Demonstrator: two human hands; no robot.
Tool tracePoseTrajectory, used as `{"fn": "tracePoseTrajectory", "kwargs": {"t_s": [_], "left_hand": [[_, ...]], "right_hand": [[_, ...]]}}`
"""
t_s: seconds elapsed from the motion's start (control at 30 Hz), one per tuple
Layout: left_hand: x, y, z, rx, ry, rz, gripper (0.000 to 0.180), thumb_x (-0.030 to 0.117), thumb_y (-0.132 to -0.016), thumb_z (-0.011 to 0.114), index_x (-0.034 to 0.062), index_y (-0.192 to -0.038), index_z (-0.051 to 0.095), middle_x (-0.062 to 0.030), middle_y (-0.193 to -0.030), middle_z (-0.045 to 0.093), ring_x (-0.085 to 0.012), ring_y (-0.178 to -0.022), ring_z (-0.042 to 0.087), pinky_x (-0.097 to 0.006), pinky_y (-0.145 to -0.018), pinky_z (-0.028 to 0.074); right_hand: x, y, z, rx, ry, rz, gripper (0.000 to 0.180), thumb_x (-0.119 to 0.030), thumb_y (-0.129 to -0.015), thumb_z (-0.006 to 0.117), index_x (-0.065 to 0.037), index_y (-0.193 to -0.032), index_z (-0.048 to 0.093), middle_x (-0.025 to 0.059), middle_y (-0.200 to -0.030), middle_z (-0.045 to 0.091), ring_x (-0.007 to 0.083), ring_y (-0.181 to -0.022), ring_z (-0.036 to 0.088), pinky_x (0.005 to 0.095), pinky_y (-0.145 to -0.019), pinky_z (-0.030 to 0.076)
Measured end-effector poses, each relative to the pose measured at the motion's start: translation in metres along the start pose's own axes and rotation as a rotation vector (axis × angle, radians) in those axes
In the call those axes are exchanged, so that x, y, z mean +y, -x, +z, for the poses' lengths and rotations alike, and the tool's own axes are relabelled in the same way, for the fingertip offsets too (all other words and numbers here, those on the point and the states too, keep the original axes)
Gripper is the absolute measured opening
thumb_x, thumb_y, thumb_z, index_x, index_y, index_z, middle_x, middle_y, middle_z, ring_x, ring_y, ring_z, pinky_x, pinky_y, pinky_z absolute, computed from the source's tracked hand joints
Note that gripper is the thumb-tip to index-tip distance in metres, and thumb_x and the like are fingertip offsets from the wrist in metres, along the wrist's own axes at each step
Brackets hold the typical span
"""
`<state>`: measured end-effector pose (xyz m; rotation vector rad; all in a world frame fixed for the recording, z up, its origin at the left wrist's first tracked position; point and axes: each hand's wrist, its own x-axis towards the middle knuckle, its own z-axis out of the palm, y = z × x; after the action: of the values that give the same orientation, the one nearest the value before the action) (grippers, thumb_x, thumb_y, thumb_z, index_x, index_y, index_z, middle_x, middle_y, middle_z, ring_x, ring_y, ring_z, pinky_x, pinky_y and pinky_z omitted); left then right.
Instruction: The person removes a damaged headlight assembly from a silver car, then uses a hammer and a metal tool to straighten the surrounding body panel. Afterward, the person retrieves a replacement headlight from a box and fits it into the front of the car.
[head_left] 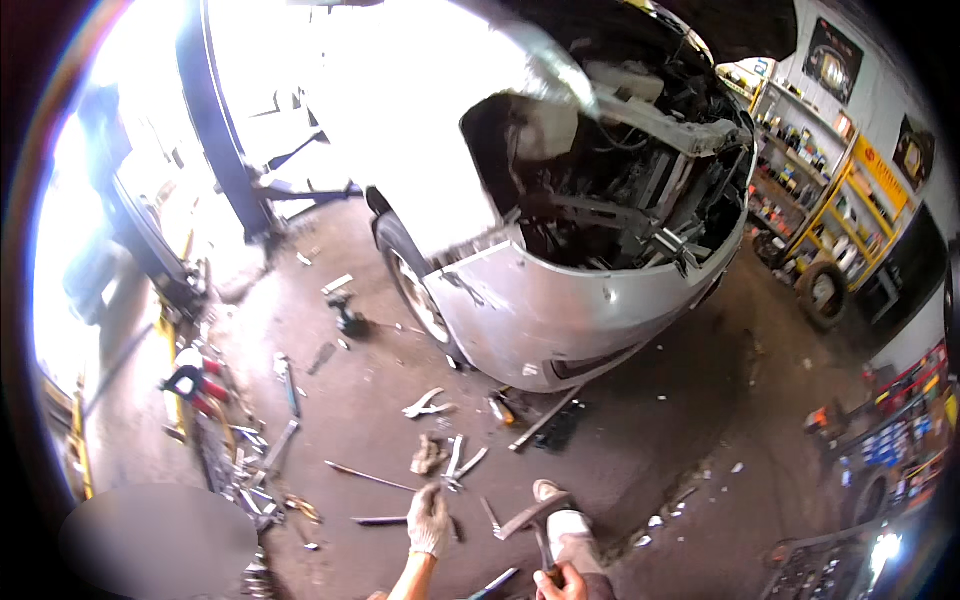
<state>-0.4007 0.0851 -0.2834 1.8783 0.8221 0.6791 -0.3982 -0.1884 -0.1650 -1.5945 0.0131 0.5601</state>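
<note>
My left hand (428, 522), in a whitish work glove, is low in the middle, its fingers drawn together. What they hold, if anything, is hidden. A dark bar (380, 520) shows beside that hand; whether it is gripped or lies behind I cannot tell. My bare right hand (565, 584), at the lower edge, is closed round the handle of a hammer (531, 514) with a long, curved head. The hammer head is in front of my shoe and trouser leg. Beyond the left hand lie a crumpled glove (428, 455), pliers-like tools (463, 464) and a thin rod (368, 475).
A car with a silver bumper (560, 325) and an exposed front end stands ahead. Left are a lift post (225, 130), a cordless power tool (347, 316) and scattered hand tools (262, 480). Yellow shelving (850, 220), a tire (823, 296) and tool racks (900, 440) are at right.
</note>
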Motion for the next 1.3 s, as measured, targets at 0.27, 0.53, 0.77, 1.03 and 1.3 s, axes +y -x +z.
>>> {"fn": "tracePoseTrajectory", "kwargs": {"t_s": [0.27,0.53,0.77,1.03,1.3], "left_hand": [[0.389,-0.232,-0.025,-0.066,-0.296,0.685,0.040,0.004,-0.092,0.059,0.0017,-0.132,0.053,-0.0180,-0.115,0.064,-0.0289,-0.114,0.061,-0.038,-0.097,0.047],[0.597,-0.384,0.097,-0.019,-0.240,0.919,0.032,0.025,-0.100,0.053,0.0027,-0.121,0.064,-0.0110,-0.111,0.067,-0.0178,-0.100,0.062,-0.030,-0.090,0.048],[0.619,-0.421,0.133,-0.008,-0.465,1.087,0.039,0.031,-0.103,0.045,0.0011,-0.109,0.070,-0.0103,-0.117,0.065,-0.0185,-0.104,0.061,-0.032,-0.092,0.047],[0.605,-0.424,0.126,0.078,-0.124,1.066,0.044,0.029,-0.104,0.038,-0.0023,-0.115,0.067,-0.0134,-0.129,0.060,-0.0254,-0.123,0.052,-0.037,-0.108,0.037],[0.542,-0.411,0.100,0.321,0.066,0.944,0.045,0.021,-0.101,0.045,0.0021,-0.142,0.047,-0.0168,-0.153,0.036,-0.0323,-0.145,0.026,-0.041,-0.118,0.021]], "right_hand": [[-0.199,-0.126,-0.014,-0.442,-0.788,0.050,0.039,-0.039,-0.105,0.041,-0.001,-0.104,0.048,0.0051,-0.061,0.045,0.0142,-0.040,0.044,0.0321,-0.039,0.042],[-0.337,-0.320,-0.052,-0.835,-1.003,-0.033,0.040,-0.045,-0.104,0.039,-0.008,-0.092,0.046,0.0034,-0.054,0.041,0.0145,-0.040,0.043,0.0289,-0.040,0.040],[-0.407,-0.370,-0.052,-0.992,-1.057,0.071,0.038,-0.045,-0.104,0.041,-0.009,-0.093,0.048,0.0007,-0.051,0.033,0.0112,-0.036,0.036,0.0285,-0.035,0.036],[-0.452,-0.377,-0.055,-1.096,-0.944,0.217,0.039,-0.046,-0.103,0.042,-0.011,-0.089,0.049,-0.0008,-0.051,0.034,0.0108,-0.034,0.034,0.0277,-0.033,0.033],[-0.469,-0.347,-0.034,-1.084,-0.880,0.271,0.037,-0.043,-0.105,0.038,-0.011,-0.090,0.048,-0.0045,-0.049,0.030,0.0076,-0.033,0.030,0.0253,-0.032,0.031]]}}
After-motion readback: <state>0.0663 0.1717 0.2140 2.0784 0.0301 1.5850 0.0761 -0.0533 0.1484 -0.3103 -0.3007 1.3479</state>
